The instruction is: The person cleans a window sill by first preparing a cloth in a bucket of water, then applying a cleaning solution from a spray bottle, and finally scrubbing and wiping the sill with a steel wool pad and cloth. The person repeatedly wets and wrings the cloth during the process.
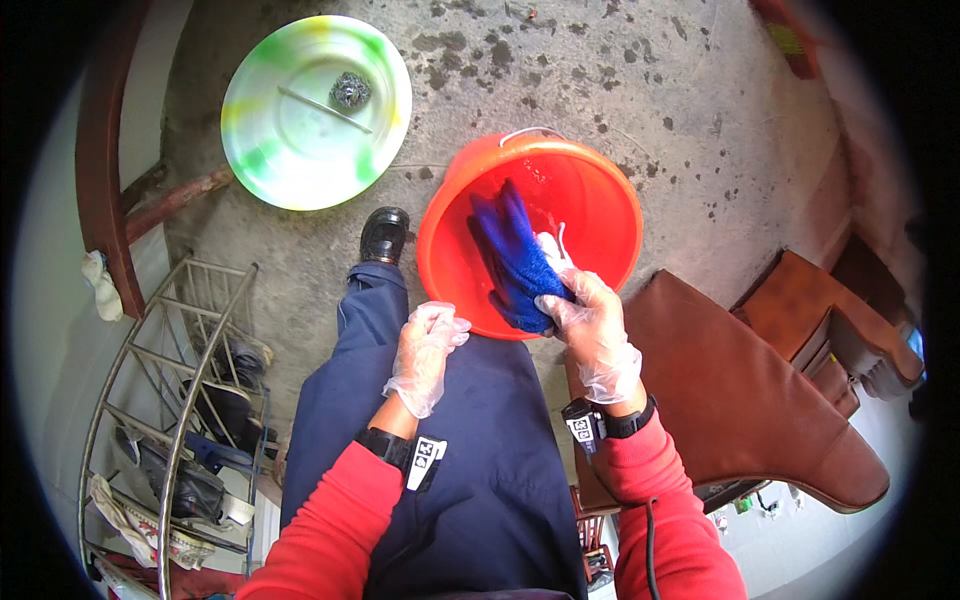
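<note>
My right hand (589,311), in a clear plastic glove, grips a blue cloth (517,262) over the mouth of a red plastic bucket (622,202). A bit of white material shows between the cloth and my fingers. The bucket has a thin handle at its far rim. My left hand (435,341), gloved the same way, is beside the bucket's near left rim with its fingers curled; I see nothing held in it. Up and to the left, a green, yellow and white basin (300,169) holds a steel wool scrubber (350,91) and a thin rod (324,109).
A metal shoe rack (180,367) with several shoes stands at the left, below a dark red wooden post (105,165). Brown padded furniture (720,390) lies close on the right. The concrete floor (480,75) has dark wet spots. A black shoe (385,234) is left of the bucket.
</note>
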The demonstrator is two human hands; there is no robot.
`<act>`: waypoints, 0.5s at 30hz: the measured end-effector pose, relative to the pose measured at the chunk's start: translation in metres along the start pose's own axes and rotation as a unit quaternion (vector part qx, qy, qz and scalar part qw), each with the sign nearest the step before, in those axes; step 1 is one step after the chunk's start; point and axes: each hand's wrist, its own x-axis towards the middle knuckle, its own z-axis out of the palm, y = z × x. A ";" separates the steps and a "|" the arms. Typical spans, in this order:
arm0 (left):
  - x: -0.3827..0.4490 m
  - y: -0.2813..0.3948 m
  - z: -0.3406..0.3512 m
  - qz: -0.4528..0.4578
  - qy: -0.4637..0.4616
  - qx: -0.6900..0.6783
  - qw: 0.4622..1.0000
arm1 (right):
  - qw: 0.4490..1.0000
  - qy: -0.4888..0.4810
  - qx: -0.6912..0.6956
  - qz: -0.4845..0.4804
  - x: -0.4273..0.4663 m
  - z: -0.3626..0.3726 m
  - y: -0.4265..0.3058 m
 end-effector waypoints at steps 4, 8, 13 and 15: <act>0.001 -0.001 -0.003 -0.005 0.007 0.004 1.000 | 0.999 -0.009 0.036 -0.013 0.051 0.008 0.036; 0.001 -0.001 -0.005 -0.024 -0.021 -0.016 0.999 | 0.973 0.108 -0.158 -0.129 0.133 0.035 0.091; 0.000 0.000 0.001 -0.021 -0.015 0.020 0.999 | 0.814 0.038 -0.549 -0.184 0.187 0.066 0.106; 0.000 0.000 0.004 -0.028 -0.024 0.025 0.999 | 0.797 -0.098 -0.595 -0.034 0.204 0.067 0.107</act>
